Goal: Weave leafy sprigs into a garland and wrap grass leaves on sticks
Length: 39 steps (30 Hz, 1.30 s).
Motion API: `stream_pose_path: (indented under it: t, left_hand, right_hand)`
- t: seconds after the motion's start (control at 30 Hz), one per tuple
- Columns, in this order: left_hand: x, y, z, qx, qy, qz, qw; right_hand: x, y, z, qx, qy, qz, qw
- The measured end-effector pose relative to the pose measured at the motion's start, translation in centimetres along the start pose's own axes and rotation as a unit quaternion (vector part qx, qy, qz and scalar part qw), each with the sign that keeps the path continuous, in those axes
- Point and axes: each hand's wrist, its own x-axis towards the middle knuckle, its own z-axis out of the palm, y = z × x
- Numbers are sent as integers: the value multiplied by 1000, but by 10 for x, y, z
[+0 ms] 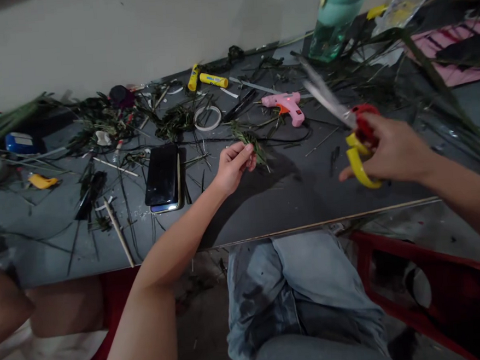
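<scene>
My left hand [234,165] rests over the dark table [274,199] and pinches a small green sprig [252,142] between thumb and fingers. My right hand [388,149] is raised at the right and grips scissors [345,123] by their red and yellow handles; the blades point up and left and are blurred. A pink glue gun [284,105] lies on the table just beyond, between the two hands.
A dark phone [163,177] lies left of my left hand. Green stems and cuttings litter the table, with a tape ring [207,117], yellow glue tubes [213,80], a wooden stick [118,232] and a green bottle [341,8]. Another person's knee [10,306] shows lower left. A red stool [432,282] stands lower right.
</scene>
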Motion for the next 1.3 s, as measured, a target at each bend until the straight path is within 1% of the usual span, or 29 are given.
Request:
stream_pose_path:
  t: [0.03, 0.1, 0.17, 0.23, 0.27, 0.33, 0.47, 0.6, 0.77, 0.83, 0.93, 0.97, 1.03, 1.13, 1.2, 1.3]
  left_hand:
    - [0, 0, -1, -1, -4, -2, 1000]
    - [-1, -2, -1, -7, -15, -12, 1000]
    - [-1, -4, -3, -1, -28, -23, 999]
    - [0, -6, -4, 13, -38, -30, 999]
    - [1, -6, -5, 18, -42, -31, 998]
    - [2, -6, -7, 23, -46, -27, 998]
    - [-1, -2, -6, 42, -55, -20, 997]
    - [-5, 0, -2, 30, -62, -46, 997]
    - [-3, -3, 0, 38, -48, -41, 997]
    - [-3, -4, 0, 37, -44, -62, 996]
    - [-3, -1, 2, 7, -50, -90, 995]
    - [-4, 1, 3, -5, -45, -95, 995]
    - [-4, 4, 6, -24, -15, -98, 995]
    - [-6, 9, 11, -46, 29, -106, 993]
    - [-6, 10, 13, -63, 42, -115, 990]
    - [-7, 11, 15, -73, 52, -126, 988]
  right_hand:
    - [-4, -8, 5, -20, -14, -15, 1000]
    - [-12, -21, 11, -75, -14, -60, 995]
    - [-18, -29, 14, -126, 24, -138, 982]
    - [-21, -33, 14, -158, 61, -218, 961]
    - [-21, -35, 13, -173, 75, -249, 950]
    - [-20, -36, 12, -208, 105, -285, 930]
    - [-16, -35, 13, -258, 136, -299, 908]
    - [-15, -34, 15, -288, 159, -312, 891]
    - [-14, -33, 13, -304, 173, -293, 890]
    - [-13, -32, 11, -309, 172, -301, 886]
    - [-12, -31, 8, -308, 165, -320, 881]
    - [-13, -30, 7, -307, 163, -324, 880]
    - [-13, -28, 6, -313, 170, -334, 873]
    - [-15, -25, 5, -343, 213, -330, 854]
    - [-15, -24, 4, -360, 232, -316, 847]
    - [-15, -26, 0, -375, 237, -319, 838]
